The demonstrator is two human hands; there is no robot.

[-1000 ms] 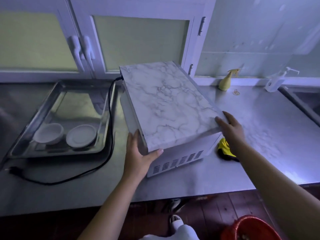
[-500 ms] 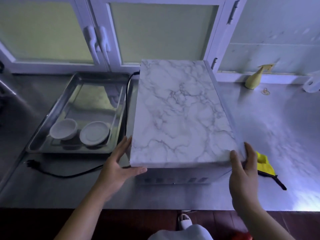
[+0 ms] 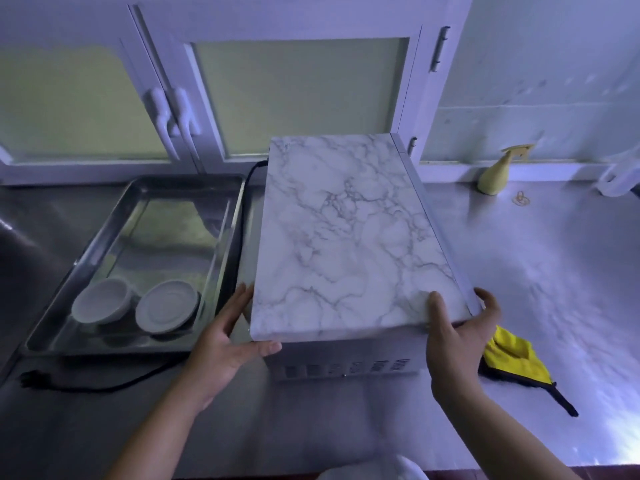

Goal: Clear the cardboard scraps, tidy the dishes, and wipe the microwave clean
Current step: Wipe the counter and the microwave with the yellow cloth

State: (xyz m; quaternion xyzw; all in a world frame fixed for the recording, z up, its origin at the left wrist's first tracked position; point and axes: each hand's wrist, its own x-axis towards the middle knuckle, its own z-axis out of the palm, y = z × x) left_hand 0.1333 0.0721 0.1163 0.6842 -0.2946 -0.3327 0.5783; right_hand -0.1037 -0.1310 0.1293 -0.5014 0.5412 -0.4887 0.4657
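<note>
L hand (image 3: 225, 344), R hand (image 3: 457, 341) grip microwave (image 3: 346, 237), now turned square-on.

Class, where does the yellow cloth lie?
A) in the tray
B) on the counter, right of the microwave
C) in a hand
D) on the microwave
B: the yellow cloth lies on the counter, right of the microwave.

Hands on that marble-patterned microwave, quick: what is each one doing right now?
Left hand: grips the near left corner of the white marble-patterned box-shaped microwave.
Right hand: grips the microwave's near right corner, thumb on top.
</note>
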